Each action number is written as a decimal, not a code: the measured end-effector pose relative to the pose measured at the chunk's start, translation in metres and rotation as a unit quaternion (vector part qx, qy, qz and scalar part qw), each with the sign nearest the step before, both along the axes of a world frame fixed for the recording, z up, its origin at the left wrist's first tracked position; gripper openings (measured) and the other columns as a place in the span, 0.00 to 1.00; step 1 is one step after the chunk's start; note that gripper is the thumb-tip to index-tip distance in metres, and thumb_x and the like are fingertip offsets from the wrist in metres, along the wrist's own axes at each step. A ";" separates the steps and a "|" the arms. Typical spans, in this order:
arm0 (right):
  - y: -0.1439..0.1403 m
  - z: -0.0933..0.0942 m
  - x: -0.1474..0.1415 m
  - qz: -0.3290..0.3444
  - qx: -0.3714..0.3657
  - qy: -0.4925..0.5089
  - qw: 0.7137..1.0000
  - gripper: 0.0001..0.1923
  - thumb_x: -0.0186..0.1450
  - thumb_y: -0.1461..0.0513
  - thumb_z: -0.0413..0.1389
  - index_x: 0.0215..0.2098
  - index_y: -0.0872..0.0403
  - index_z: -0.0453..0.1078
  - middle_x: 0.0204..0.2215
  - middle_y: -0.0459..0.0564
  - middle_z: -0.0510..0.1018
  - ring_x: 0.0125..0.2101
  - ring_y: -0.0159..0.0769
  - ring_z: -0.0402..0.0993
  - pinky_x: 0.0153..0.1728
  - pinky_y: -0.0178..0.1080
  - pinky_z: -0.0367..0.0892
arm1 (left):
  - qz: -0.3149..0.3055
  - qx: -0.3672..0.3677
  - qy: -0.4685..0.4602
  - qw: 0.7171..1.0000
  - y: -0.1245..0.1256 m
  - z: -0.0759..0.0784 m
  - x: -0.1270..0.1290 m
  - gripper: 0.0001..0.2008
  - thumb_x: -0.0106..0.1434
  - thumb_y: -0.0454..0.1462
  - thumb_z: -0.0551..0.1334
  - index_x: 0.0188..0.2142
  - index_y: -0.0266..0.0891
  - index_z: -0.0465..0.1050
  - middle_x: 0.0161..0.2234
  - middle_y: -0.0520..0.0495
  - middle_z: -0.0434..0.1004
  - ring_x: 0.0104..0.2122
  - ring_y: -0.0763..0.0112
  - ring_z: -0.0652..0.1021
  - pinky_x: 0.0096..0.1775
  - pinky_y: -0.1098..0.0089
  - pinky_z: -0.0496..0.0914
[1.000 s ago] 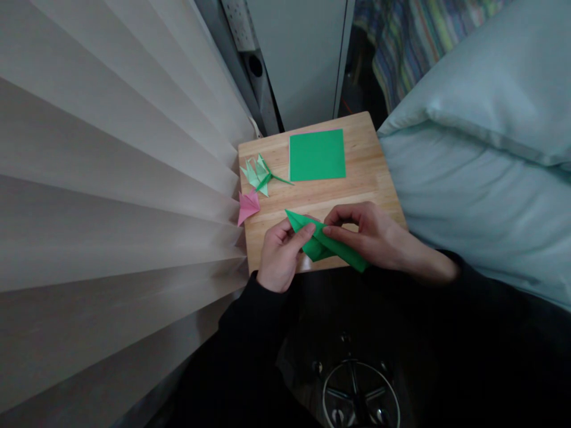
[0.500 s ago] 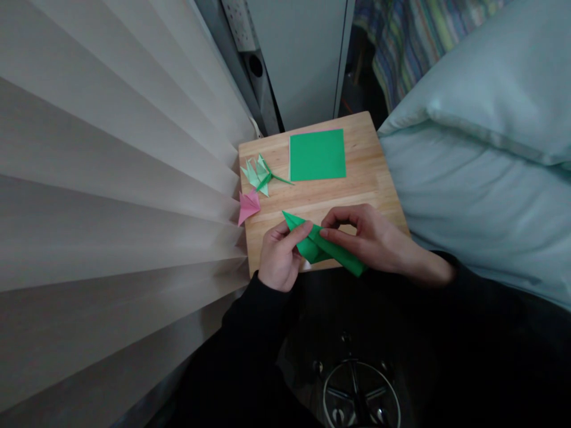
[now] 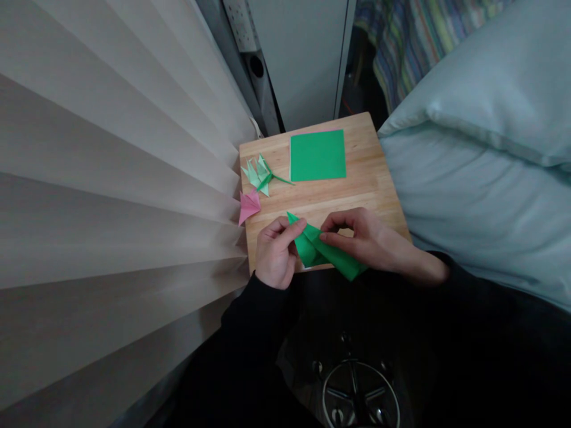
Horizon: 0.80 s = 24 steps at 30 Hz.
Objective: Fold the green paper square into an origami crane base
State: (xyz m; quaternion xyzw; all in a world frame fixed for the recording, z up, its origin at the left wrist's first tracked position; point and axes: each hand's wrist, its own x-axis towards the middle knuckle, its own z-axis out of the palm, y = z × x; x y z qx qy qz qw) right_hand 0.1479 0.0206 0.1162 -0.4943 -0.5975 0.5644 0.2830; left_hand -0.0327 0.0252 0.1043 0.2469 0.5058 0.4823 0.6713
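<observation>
A folded green paper (image 3: 328,252), long and pointed, lies at the near edge of a small wooden table (image 3: 370,178). My left hand (image 3: 275,254) pinches its upper left tip between thumb and fingers. My right hand (image 3: 372,241) presses a finger along the middle fold and grips the paper from the right. Both sleeves are dark.
A flat green square sheet (image 3: 317,155) lies at the table's far side. A pale green folded flower with a stem (image 3: 262,173) and a pink folded flower (image 3: 248,205) sit at the left edge. A pleated blind (image 3: 111,178) stands left, a pale blue pillow (image 3: 482,148) right, a chair base (image 3: 359,395) below.
The folded green paper has drawn in a little toward me and its upper tip looks shorter as my left fingers closed over it. My right hand slid slightly nearer.
</observation>
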 end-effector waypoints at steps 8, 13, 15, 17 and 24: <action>0.000 -0.004 -0.009 -0.024 -0.057 0.040 0.997 0.13 0.63 0.54 0.62 0.28 0.56 0.76 0.26 0.47 0.79 0.30 0.35 0.72 0.33 0.38 0.64 | -0.033 0.062 0.081 0.994 -0.010 -0.007 0.010 0.18 0.52 0.36 0.76 0.17 0.38 0.69 0.19 0.56 0.66 0.23 0.79 0.66 0.29 0.73 0.61; -0.002 -0.009 -0.014 -0.037 -0.113 0.089 0.989 0.18 0.61 0.49 0.65 0.25 0.55 0.74 0.22 0.43 0.73 0.25 0.29 0.64 0.27 0.36 0.58 | -0.031 0.045 0.094 0.994 -0.010 -0.007 0.008 0.18 0.51 0.35 0.76 0.17 0.38 0.68 0.18 0.56 0.65 0.22 0.79 0.65 0.27 0.73 0.59; -0.003 -0.011 -0.015 -0.035 -0.134 0.104 0.985 0.20 0.60 0.48 0.66 0.25 0.55 0.73 0.22 0.43 0.72 0.24 0.29 0.63 0.26 0.36 0.57 | -0.032 0.033 0.091 0.995 -0.008 -0.006 0.006 0.19 0.50 0.36 0.77 0.17 0.38 0.68 0.18 0.56 0.65 0.22 0.80 0.65 0.27 0.73 0.59; -0.004 -0.011 -0.016 -0.028 -0.159 0.107 0.981 0.20 0.58 0.48 0.67 0.25 0.55 0.73 0.22 0.44 0.73 0.23 0.29 0.64 0.25 0.35 0.57 | -0.028 0.013 0.085 0.996 -0.007 -0.003 0.004 0.20 0.48 0.38 0.78 0.16 0.38 0.68 0.17 0.56 0.65 0.21 0.80 0.64 0.26 0.73 0.58; -0.004 -0.005 -0.014 0.010 -0.199 0.092 0.976 0.14 0.57 0.52 0.68 0.28 0.55 0.78 0.25 0.46 0.78 0.23 0.29 0.66 0.24 0.35 0.60 | 0.003 -0.002 0.086 0.996 0.000 0.002 -0.006 0.20 0.45 0.39 0.79 0.16 0.38 0.68 0.17 0.56 0.67 0.20 0.79 0.66 0.25 0.74 0.60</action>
